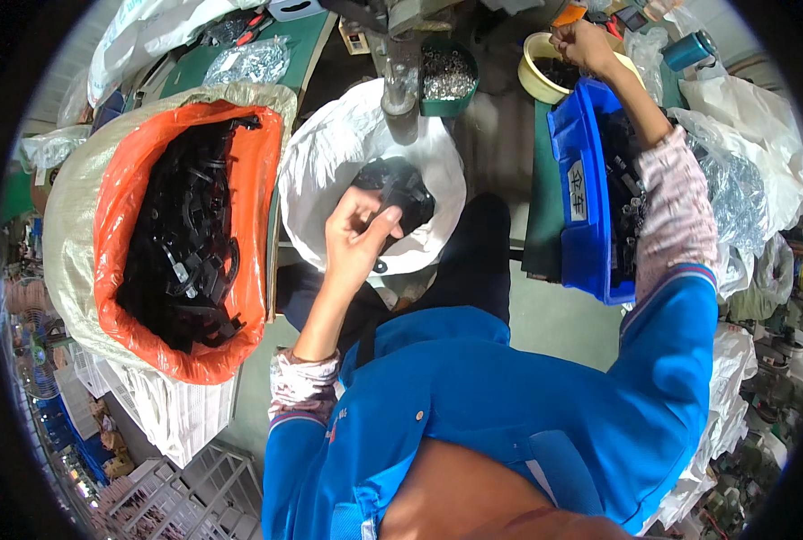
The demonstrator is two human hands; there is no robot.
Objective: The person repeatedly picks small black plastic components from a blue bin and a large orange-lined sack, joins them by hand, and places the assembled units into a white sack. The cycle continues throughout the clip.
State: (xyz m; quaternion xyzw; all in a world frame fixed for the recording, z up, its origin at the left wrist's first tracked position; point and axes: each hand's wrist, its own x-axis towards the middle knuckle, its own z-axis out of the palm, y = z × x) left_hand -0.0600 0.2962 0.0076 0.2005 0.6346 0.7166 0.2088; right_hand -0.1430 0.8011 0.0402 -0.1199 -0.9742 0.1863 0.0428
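My left hand (358, 236) is over a white bag (316, 153) in front of me, thumb and fingers closed on a black plastic part (410, 193). The hand hides much of the part, and its outline merges with dark contents deeper in the bag. A small black ring (380, 266) shows below the hand. My right hand (584, 47) reaches far to the right, over a cream bowl (534, 79) of small dark pieces. Its fingers are drawn together, and whatever they hold is too small or hidden to name.
An orange-lined sack (262, 180) of black plastic parts stands at left. A blue bin (574, 238) with dark and metal pieces sits at right. Beyond the white bag are a vertical metal machine post (401, 90) and a green tub (446, 107) of small metal pieces.
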